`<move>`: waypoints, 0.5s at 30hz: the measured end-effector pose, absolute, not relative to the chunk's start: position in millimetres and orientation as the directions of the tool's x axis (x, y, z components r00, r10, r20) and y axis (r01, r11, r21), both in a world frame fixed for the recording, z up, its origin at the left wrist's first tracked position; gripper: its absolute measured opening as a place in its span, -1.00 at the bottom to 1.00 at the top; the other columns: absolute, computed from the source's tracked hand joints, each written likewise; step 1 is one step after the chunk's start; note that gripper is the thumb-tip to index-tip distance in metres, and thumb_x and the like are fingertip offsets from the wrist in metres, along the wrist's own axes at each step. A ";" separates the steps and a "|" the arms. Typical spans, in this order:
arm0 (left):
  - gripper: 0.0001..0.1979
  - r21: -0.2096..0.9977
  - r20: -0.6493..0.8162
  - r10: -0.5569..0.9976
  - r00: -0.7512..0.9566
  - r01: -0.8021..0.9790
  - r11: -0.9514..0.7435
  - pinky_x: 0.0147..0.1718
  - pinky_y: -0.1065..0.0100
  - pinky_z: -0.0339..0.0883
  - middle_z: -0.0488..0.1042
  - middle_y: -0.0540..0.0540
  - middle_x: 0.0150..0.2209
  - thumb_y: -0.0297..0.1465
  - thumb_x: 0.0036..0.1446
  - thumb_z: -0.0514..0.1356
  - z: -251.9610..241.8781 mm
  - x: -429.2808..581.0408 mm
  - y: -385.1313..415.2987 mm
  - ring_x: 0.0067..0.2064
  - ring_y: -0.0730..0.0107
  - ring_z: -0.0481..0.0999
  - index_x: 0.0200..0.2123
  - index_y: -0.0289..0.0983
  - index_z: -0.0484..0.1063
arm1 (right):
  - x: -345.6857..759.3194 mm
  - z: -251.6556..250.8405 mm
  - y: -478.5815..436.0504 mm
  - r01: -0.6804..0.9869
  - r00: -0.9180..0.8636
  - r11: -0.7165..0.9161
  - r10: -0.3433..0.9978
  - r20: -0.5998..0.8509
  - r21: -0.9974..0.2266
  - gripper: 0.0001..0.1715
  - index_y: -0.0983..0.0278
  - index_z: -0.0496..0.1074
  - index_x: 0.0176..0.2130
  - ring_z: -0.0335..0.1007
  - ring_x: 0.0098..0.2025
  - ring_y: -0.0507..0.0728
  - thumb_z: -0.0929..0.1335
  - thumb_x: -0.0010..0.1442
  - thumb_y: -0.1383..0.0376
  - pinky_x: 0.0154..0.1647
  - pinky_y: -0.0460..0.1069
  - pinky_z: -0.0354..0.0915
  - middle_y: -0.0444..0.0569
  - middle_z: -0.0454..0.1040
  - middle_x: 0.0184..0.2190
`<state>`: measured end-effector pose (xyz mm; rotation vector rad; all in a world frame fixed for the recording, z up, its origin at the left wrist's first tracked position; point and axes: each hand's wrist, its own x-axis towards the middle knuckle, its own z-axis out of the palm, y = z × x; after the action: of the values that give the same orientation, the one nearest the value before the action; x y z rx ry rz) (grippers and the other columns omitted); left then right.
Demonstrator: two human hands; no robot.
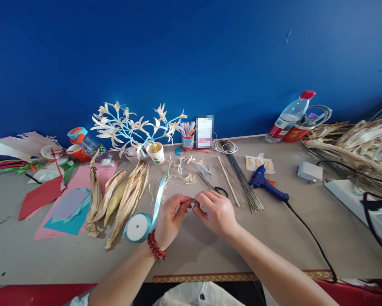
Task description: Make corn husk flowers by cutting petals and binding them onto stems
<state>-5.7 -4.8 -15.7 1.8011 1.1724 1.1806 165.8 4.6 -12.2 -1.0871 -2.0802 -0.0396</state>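
My left hand (173,216), with a red bead bracelet (156,245) at its wrist, is closed in a pinch above the front of the table. Fingertip to fingertip with it, my right hand (215,211) is closed too. Something small and thin sits between them, mostly hidden by the fingers. A roll of light blue ribbon (137,227) lies left of my left hand, its loose end (159,197) running up behind. Scissors (221,191) rest just beyond my right hand. Small husk flowers on blue stems (181,165) lie farther back.
Dried corn husks (127,199) and coloured paper (66,212) lie left. A paper cup (155,154) holds husk flowers (136,125). Right are wires (245,182), a blue glue gun (267,182) with its cord, a power strip (347,195) and a bottle (288,119). A blue wall stands behind.
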 end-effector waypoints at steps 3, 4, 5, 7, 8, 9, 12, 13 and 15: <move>-0.84 0.874 0.326 0.929 0.177 0.318 -0.367 -0.31 0.40 0.30 0.47 -0.02 -0.43 -0.39 0.28 0.13 -15.1 -4.7 -5.1 -0.38 0.39 0.44 -0.26 -0.21 0.54 | 165.7 -12.7 3.7 0.725 -0.349 0.634 0.675 0.650 -0.270 -0.79 0.21 0.30 -0.46 0.28 -0.47 0.08 0.29 0.18 0.45 -0.42 -0.04 0.14 -0.11 0.40 -0.54; -0.84 0.877 0.319 0.932 0.174 0.317 -0.360 -0.32 0.40 0.29 0.47 -0.02 -0.43 -0.38 0.28 0.14 -15.0 -4.4 -5.1 -0.38 0.40 0.43 -0.27 -0.21 0.53 | 165.7 -12.8 3.6 0.729 -0.355 0.634 0.672 0.650 -0.257 -0.78 0.21 0.30 -0.47 0.28 -0.46 0.08 0.30 0.18 0.44 -0.42 -0.04 0.14 -0.11 0.41 -0.54; -0.84 0.882 0.308 0.936 0.172 0.318 -0.349 -0.32 0.41 0.29 0.47 -0.02 -0.43 -0.38 0.27 0.14 -14.8 -4.1 -4.9 -0.39 0.41 0.43 -0.28 -0.21 0.53 | 165.7 -13.1 3.7 0.732 -0.362 0.635 0.670 0.648 -0.247 -0.78 0.21 0.30 -0.47 0.29 -0.46 0.08 0.30 0.19 0.44 -0.42 -0.04 0.13 -0.11 0.41 -0.54; -0.84 0.898 0.272 0.948 0.167 0.310 -0.313 -0.34 0.42 0.29 0.48 -0.01 -0.43 -0.36 0.28 0.14 -14.6 -3.9 -4.3 -0.40 0.43 0.41 -0.29 -0.22 0.52 | 165.9 -13.7 4.3 0.725 -0.374 0.644 0.666 0.645 -0.244 -0.78 0.22 0.30 -0.47 0.28 -0.46 0.08 0.30 0.18 0.45 -0.41 -0.04 0.14 -0.11 0.41 -0.53; -0.83 0.912 0.242 0.956 0.164 0.298 -0.282 -0.35 0.43 0.29 0.48 -0.01 -0.43 -0.35 0.28 0.14 -14.6 -3.9 -3.7 -0.41 0.44 0.41 -0.29 -0.23 0.51 | 166.1 -14.1 4.9 0.712 -0.379 0.655 0.662 0.646 -0.252 -0.78 0.22 0.30 -0.46 0.28 -0.46 0.08 0.29 0.18 0.46 -0.41 -0.04 0.15 -0.10 0.42 -0.53; -0.83 0.929 0.204 0.966 0.162 0.279 -0.243 -0.37 0.43 0.29 0.49 -0.01 -0.43 -0.33 0.28 0.14 -14.7 -4.1 -3.0 -0.42 0.44 0.40 -0.29 -0.23 0.51 | 166.4 -14.5 5.7 0.695 -0.382 0.668 0.658 0.649 -0.268 -0.79 0.22 0.30 -0.46 0.28 -0.47 0.08 0.29 0.17 0.47 -0.40 -0.04 0.16 -0.10 0.43 -0.52; -0.79 0.981 0.079 0.982 0.171 0.163 -0.107 -0.38 0.43 0.31 0.50 -0.01 -0.44 -0.26 0.26 0.17 -15.1 -5.3 -0.1 -0.43 0.45 0.40 -0.30 -0.25 0.51 | 167.5 -15.5 8.6 0.632 -0.382 0.695 0.665 0.642 -0.344 -0.80 0.22 0.29 -0.43 0.27 -0.47 0.08 0.28 0.16 0.49 -0.39 -0.05 0.20 -0.10 0.42 -0.52; -0.78 0.992 0.044 0.982 0.181 0.112 -0.065 -0.37 0.42 0.31 0.50 -0.02 -0.44 -0.24 0.24 0.18 -15.3 -5.8 0.9 -0.43 0.45 0.39 -0.31 -0.26 0.51 | 167.9 -15.6 9.5 0.612 -0.379 0.698 0.672 0.636 -0.373 -0.80 0.22 0.29 -0.41 0.28 -0.46 0.08 0.27 0.16 0.49 -0.38 -0.05 0.21 -0.10 0.42 -0.52; -0.76 1.000 -0.003 0.979 0.204 0.021 -0.002 -0.37 0.41 0.32 0.50 -0.02 -0.45 -0.21 0.21 0.21 -15.7 -6.7 2.5 -0.43 0.45 0.39 -0.32 -0.27 0.50 | 168.7 -15.2 10.9 0.578 -0.375 0.704 0.678 0.632 -0.413 -0.81 0.21 0.29 -0.39 0.29 -0.46 0.07 0.26 0.17 0.49 -0.36 -0.06 0.24 -0.10 0.42 -0.51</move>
<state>-6.7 2.5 -15.7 1.3144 1.0718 1.0462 168.7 10.9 -15.2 -0.9560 -2.0823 0.1539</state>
